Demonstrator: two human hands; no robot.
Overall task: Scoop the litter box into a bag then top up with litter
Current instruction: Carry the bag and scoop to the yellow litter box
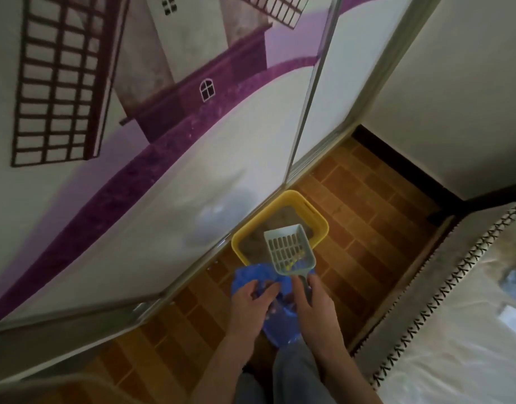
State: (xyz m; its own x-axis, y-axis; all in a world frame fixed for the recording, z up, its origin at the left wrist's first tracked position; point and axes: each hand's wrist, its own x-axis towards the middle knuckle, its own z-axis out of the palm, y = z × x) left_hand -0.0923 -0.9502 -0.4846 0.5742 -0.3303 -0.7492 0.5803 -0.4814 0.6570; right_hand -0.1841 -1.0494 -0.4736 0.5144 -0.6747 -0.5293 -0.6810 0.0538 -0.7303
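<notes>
A yellow litter box (320, 221) with brownish litter stands on the tiled floor against the wardrobe door. My right hand (310, 301) grips the handle of a pale grey slotted scoop (288, 247), held above the box's near edge with a few small yellowish bits lying in it. My left hand (252, 300) holds the rim of a blue plastic bag (280, 325), which hangs just below the scoop and in front of the box. The bag's inside is mostly hidden by my hands.
A sliding wardrobe door (134, 176) with a purple windmill picture runs along the left. A bed (443, 301) with a stitched edge fills the right. Between them lies a narrow strip of brown tiled floor (376, 217). My knee (294, 374) shows at the bottom.
</notes>
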